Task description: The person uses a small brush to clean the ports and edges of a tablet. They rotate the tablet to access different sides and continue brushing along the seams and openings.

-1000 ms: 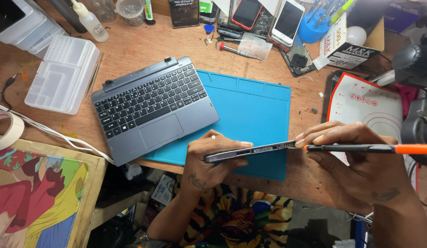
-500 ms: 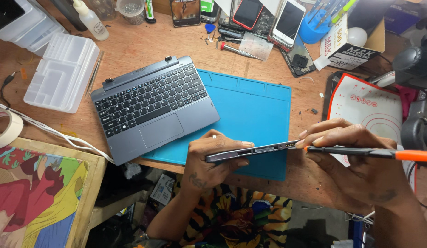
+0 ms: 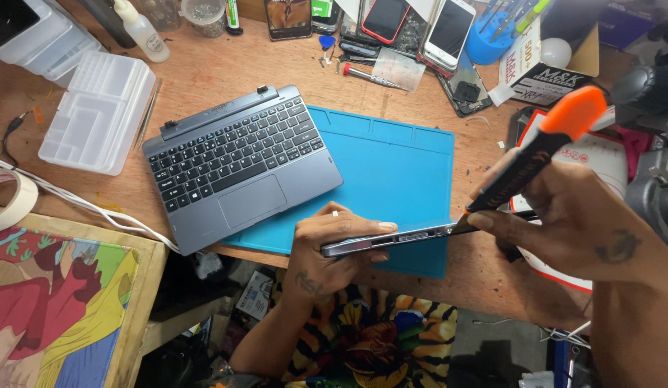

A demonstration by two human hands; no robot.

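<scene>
left hand gripping a slim grey tablet edge-on over the blue repair mat; right hand wrapped round an orange-handled pry tool, tip at the tablet's right end; keyboard dock left of the mat

A thin grey tablet is held edge-on above the blue mat's near edge. A black tool with an orange end slants down, its tip at the tablet's right end.

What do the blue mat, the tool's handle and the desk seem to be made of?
The blue mat looks like matte silicone or rubber: it lies flat, without glare, and has moulded ridges along its top edge. The tool in the right hand seems to be black and orange plastic with a smooth, slightly shiny surface. The desk looks like bare wood or plywood, brown and scuffed.
</scene>
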